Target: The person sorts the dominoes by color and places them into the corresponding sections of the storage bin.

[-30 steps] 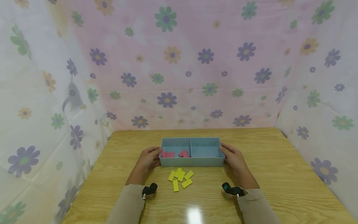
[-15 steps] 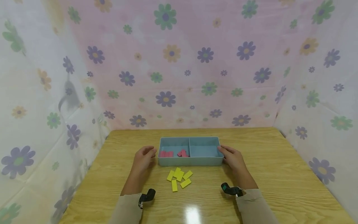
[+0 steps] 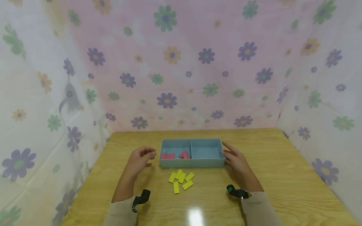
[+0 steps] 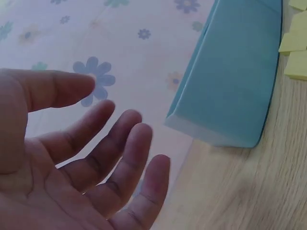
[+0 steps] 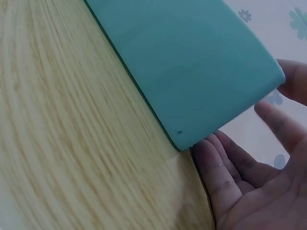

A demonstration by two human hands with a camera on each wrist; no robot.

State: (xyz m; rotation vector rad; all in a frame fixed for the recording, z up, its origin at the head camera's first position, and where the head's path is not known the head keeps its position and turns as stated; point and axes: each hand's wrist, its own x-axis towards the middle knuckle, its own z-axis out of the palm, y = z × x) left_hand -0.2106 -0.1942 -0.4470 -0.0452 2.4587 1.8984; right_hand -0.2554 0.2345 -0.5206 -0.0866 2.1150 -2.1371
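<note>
A light blue two-compartment box (image 3: 192, 163) sits on the wooden table. Several pink blocks (image 3: 168, 156) lie in its left compartment; the right one is bare. At the box's right end my right hand (image 3: 236, 160) grips it, thumb over the rim and other fingertips against the end wall (image 5: 211, 86). My left hand (image 3: 139, 161) is off the left end, its loosely bent fingers (image 4: 136, 153) holding nothing, with a gap to the box's corner in the left wrist view. In front of the box lies a loose cluster of several yellow blocks (image 3: 181, 179).
Flower-patterned cloth (image 3: 183, 69) rises behind the table and along both sides. Wooden tabletop (image 3: 282, 175) stretches on either side of the box and in front of the yellow blocks. A black wrist camera (image 3: 142, 197) sticks inward from each beige sleeve (image 3: 121, 213).
My left hand has let go of the box's left end and drawn back to the left. The right hand stays at the right end, its index finger lifted a little. The blocks lie as before.
</note>
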